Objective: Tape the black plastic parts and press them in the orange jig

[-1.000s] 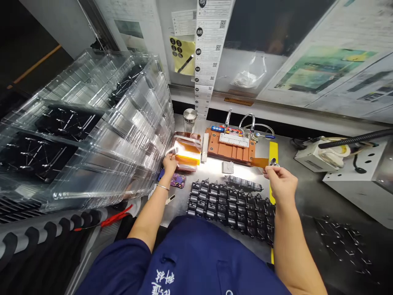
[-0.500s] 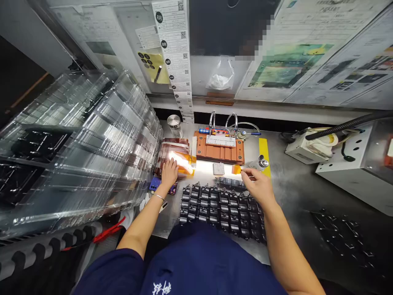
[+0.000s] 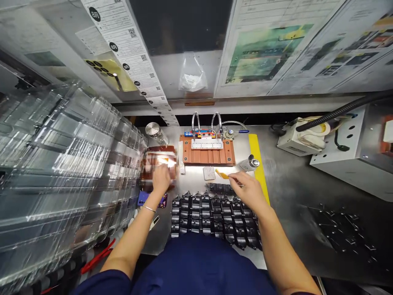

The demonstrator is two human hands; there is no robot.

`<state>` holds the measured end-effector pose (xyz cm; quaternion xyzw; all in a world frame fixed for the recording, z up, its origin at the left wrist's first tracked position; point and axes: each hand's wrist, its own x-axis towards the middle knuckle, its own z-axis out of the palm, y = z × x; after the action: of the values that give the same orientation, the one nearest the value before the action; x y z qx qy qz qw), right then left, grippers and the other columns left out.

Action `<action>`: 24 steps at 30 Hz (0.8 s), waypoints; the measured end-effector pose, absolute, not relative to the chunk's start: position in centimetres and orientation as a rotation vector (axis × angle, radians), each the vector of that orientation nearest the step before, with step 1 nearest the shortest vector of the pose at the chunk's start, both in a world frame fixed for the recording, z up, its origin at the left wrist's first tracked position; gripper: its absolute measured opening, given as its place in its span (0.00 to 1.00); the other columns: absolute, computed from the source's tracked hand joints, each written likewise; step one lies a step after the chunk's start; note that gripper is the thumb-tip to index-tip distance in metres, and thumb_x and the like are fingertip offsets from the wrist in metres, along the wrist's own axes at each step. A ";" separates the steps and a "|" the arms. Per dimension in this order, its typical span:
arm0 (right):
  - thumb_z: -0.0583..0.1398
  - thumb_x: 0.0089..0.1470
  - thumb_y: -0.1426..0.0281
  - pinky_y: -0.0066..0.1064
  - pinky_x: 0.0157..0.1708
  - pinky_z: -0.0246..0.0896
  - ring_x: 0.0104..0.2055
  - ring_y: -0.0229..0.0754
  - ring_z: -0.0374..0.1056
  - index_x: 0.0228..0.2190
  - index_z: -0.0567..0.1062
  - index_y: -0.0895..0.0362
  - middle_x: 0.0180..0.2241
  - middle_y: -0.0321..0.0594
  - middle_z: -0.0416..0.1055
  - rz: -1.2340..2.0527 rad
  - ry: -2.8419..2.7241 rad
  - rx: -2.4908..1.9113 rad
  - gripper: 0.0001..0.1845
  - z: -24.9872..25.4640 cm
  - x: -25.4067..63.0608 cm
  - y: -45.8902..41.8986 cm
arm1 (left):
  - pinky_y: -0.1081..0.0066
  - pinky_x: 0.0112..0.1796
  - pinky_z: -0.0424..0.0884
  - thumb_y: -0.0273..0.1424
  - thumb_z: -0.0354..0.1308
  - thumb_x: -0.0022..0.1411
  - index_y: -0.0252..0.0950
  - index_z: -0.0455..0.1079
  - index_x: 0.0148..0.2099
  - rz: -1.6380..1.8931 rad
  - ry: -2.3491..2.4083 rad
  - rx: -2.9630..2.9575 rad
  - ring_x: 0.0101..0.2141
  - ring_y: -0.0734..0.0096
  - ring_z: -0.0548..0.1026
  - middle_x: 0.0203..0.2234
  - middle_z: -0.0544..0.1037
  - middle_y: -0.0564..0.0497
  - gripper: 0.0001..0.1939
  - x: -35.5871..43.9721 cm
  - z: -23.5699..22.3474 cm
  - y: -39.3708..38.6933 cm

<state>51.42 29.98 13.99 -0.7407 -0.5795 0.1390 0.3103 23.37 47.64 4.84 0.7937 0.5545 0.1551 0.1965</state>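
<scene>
My right hand (image 3: pixel 248 189) pinches a small piece of amber film (image 3: pixel 221 174) by its right end, over the bench just right of a small grey block (image 3: pixel 209 173). On the left, my left hand (image 3: pixel 161 178) is over a stack of brown glossy film sheets (image 3: pixel 146 172); its fingers are smeared by motion, so what they hold, if anything, cannot be made out. Between and behind the hands lies an orange-brown fixture plate (image 3: pixel 208 157) with a white perforated strip (image 3: pixel 206 144). Rows of black moulded parts (image 3: pixel 215 215) lie nearest my body.
Clear plastic trays (image 3: pixel 92 164) are stacked high at the left. A lidded glass jar (image 3: pixel 156 133), a metal-capped bottle (image 3: pixel 250 164) and a yellow strip (image 3: pixel 258 164) stand or lie around the fixture. A white machine (image 3: pixel 344 159) is at the right; a phone (image 3: pixel 147 198) lies by the film stack.
The view has swung right. My right hand has brought the amber film leftward from beside the bottle to near the grey block. My left hand has shifted on the film stack and now blurs.
</scene>
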 end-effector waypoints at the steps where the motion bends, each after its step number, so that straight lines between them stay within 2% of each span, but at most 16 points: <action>1: 0.54 0.57 0.68 0.31 0.34 0.64 0.34 0.42 0.71 0.32 0.78 0.53 0.30 0.39 0.76 0.407 -1.608 -1.950 0.12 14.2 51.5 30.1 | 0.56 0.53 0.64 0.26 0.49 0.62 0.35 0.72 0.49 0.480 1.349 2.190 0.51 0.54 0.69 0.47 0.75 0.39 0.16 25.3 5.4 47.4; 3: 0.53 0.58 0.68 0.31 0.34 0.64 0.35 0.42 0.71 0.33 0.78 0.53 0.32 0.39 0.76 0.535 -1.769 -1.901 0.12 14.8 51.6 30.5 | 0.60 0.54 0.65 0.29 0.54 0.61 0.38 0.73 0.49 0.516 0.921 2.074 0.50 0.59 0.71 0.46 0.76 0.43 0.14 29.9 6.5 47.0; 7: 0.53 0.59 0.69 0.30 0.34 0.64 0.34 0.40 0.71 0.34 0.78 0.52 0.31 0.39 0.76 0.637 -1.840 -1.812 0.12 16.8 52.8 30.9 | 0.68 0.48 0.70 0.34 0.51 0.65 0.36 0.73 0.50 0.324 0.366 1.922 0.45 0.65 0.75 0.44 0.78 0.46 0.16 40.3 8.4 47.6; 9: 0.54 0.59 0.69 0.30 0.33 0.64 0.33 0.40 0.70 0.33 0.78 0.53 0.30 0.39 0.75 0.607 -1.798 -1.806 0.12 17.7 53.5 30.8 | 0.68 0.47 0.70 0.32 0.51 0.65 0.33 0.72 0.50 0.274 0.401 2.055 0.44 0.65 0.75 0.44 0.78 0.44 0.15 45.7 8.9 48.2; 11: 0.54 0.59 0.70 0.30 0.32 0.65 0.32 0.40 0.70 0.33 0.77 0.54 0.29 0.39 0.75 0.598 -1.780 -1.776 0.11 18.3 53.9 30.5 | 0.66 0.48 0.69 0.25 0.50 0.64 0.31 0.71 0.50 0.222 0.524 2.290 0.46 0.63 0.75 0.46 0.76 0.42 0.15 51.2 9.1 49.0; 15: 0.54 0.60 0.72 0.30 0.32 0.65 0.32 0.39 0.70 0.34 0.76 0.54 0.29 0.39 0.74 0.653 -1.757 -1.703 0.10 18.0 53.7 30.0 | 0.67 0.43 0.71 0.14 0.44 0.61 0.25 0.67 0.53 -0.040 0.621 2.636 0.46 0.61 0.75 0.47 0.73 0.35 0.20 60.0 9.0 50.6; 18: 0.54 0.59 0.74 0.30 0.33 0.64 0.32 0.39 0.68 0.35 0.75 0.54 0.29 0.39 0.73 0.701 -1.757 -1.674 0.10 17.1 53.4 29.8 | 0.68 0.43 0.70 0.14 0.44 0.62 0.24 0.67 0.53 -0.127 0.597 2.687 0.46 0.60 0.75 0.45 0.74 0.34 0.19 62.6 8.2 51.8; 24: 0.54 0.59 0.74 0.31 0.33 0.63 0.33 0.40 0.68 0.34 0.76 0.55 0.29 0.40 0.73 0.741 -1.802 -1.692 0.09 16.1 53.2 30.9 | 0.64 0.46 0.68 0.17 0.44 0.64 0.29 0.68 0.52 -0.212 0.269 2.752 0.47 0.60 0.75 0.45 0.76 0.37 0.18 60.8 7.3 52.4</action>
<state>53.16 30.87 16.06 -0.6302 -0.6709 0.2758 0.2769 60.75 52.38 7.30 0.9756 0.0953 -0.0752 0.1831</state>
